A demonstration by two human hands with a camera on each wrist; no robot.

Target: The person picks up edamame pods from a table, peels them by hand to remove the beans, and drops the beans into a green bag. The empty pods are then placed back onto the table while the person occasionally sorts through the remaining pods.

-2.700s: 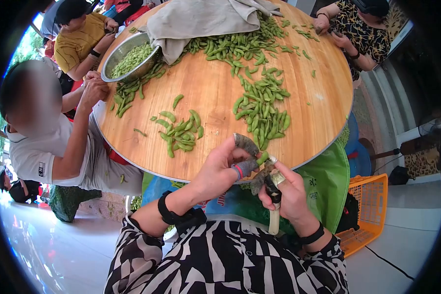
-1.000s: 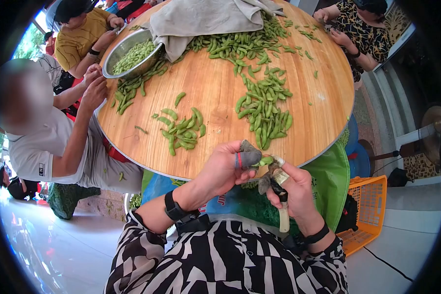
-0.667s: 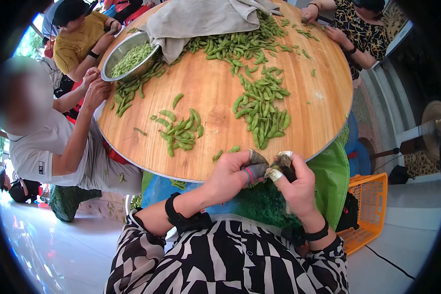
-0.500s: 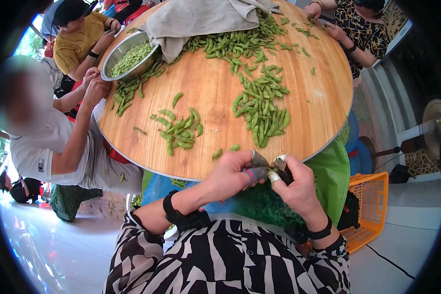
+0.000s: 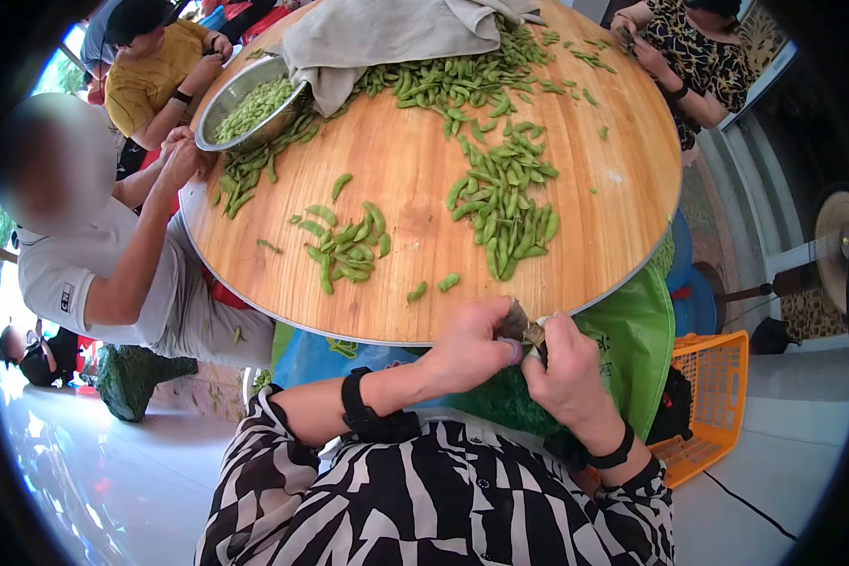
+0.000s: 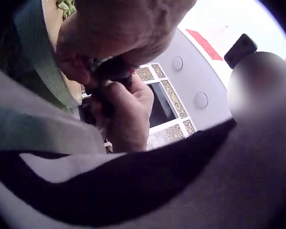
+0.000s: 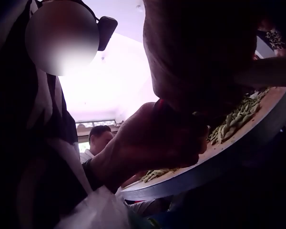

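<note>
In the head view, my left hand (image 5: 472, 349) and right hand (image 5: 571, 373) meet at the near edge of the round wooden table (image 5: 623, 179). My left thumb and forefinger pinch a brownish finger cloth (image 5: 535, 332) at the right fingertips. The right fingers curl round a dark tool (image 5: 541, 351); a pale rod-like handle (image 7: 267, 71) shows beneath that hand in the right wrist view. In the left wrist view, the left hand (image 6: 119, 36) partly covers the right hand (image 6: 128, 109). Two green soybean pods (image 5: 449, 281) lie just beyond my hands.
Pods lie in a small pile (image 5: 349, 250) at left, a strip (image 5: 509, 208) at right and a heap under a grey cloth (image 5: 396, 42). A metal colander (image 5: 255, 108) holds shelled beans. Several people sit round the table. An orange crate (image 5: 712, 406) stands at lower right.
Earlier, my left hand held a pod against the pale-handled tool in my right. Two pod pieces now lie on the table. My hands have closed together, and the handle is hidden in the head view.
</note>
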